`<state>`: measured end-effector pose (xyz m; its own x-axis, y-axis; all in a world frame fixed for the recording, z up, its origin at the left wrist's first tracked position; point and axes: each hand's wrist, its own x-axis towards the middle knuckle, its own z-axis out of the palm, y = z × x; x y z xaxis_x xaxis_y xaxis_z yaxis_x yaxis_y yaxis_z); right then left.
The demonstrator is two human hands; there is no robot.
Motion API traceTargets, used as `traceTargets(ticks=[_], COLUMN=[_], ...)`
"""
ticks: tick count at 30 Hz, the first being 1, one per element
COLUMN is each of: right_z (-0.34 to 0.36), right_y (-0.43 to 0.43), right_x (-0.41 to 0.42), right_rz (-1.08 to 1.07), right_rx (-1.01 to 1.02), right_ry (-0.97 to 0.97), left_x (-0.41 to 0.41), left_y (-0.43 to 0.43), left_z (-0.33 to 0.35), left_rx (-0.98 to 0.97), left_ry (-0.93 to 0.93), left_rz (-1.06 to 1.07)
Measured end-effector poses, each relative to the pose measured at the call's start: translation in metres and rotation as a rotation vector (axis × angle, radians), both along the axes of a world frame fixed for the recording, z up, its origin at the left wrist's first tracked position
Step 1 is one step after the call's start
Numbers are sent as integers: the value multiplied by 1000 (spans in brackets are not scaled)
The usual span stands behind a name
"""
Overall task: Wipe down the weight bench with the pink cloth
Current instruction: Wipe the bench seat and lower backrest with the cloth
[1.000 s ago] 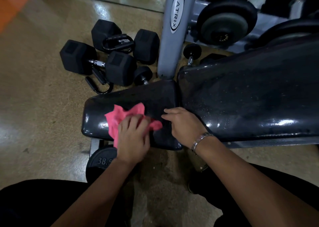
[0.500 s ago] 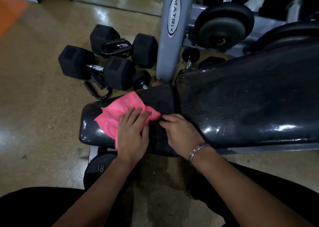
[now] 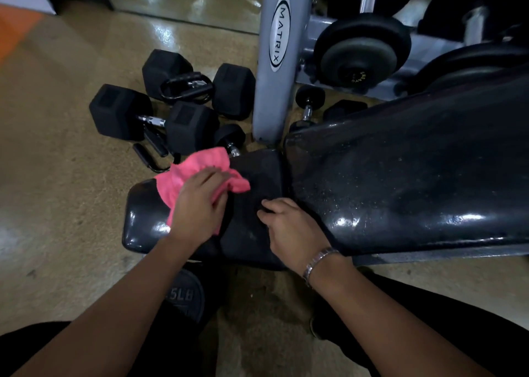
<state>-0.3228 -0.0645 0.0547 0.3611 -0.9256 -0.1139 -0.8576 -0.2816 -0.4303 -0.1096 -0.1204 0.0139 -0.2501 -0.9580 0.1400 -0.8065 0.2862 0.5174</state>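
Here, the pink cloth [image 3: 183,173] lies on the seat pad [image 3: 257,176] of the weight bench [image 3: 415,176], a little left of the frame's centre. Its far edge is bunched and reaches the pad's upper rim. The left hand [image 3: 200,207] lies flat on top of the cloth and presses it to the pad. Its fingers [image 3: 213,176] are fairly straight, close together, and point toward the top of the frame. Cloth shows to the left of the hand and beyond its fingertips.

The right hand [image 3: 292,227] rests on the same pad just right of centre, near the gap where the seat meets the long glossy backrest. Its fingers are loosely bent with the tips on the black surface, and they grip nothing. A metal bracelet [image 3: 317,259] sits on that wrist.

The backrest runs off toward the right edge, speckled with fine droplets or dust.

On the tan floor [image 3: 57,176] in the upper left lie black hex dumbbells [image 3: 154,119] and looped cable handles [image 3: 186,86]. A grey upright marked MATRIX [image 3: 279,33] stands at top centre. Round dumbbells [image 3: 363,50] sit on a rack to its right. Below the seat, a dark weight with "5LB" readable on it [image 3: 183,296] shows between the forearms.
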Motion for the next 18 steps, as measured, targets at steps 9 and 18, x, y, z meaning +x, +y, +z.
traceTargets(ticks=[9,18], right_z=[5,-4], right_y=[-2,-1], right_x=[2,-1], right_rz=[-7,-5], right_rx=[-16,-21], right_ry=[15,-12], left_x=[-24,-6], left_y=[-15,-22], left_z=[3,-1], left_rx=[4,20], left_ry=[90,58], left_rz=[-102,-151])
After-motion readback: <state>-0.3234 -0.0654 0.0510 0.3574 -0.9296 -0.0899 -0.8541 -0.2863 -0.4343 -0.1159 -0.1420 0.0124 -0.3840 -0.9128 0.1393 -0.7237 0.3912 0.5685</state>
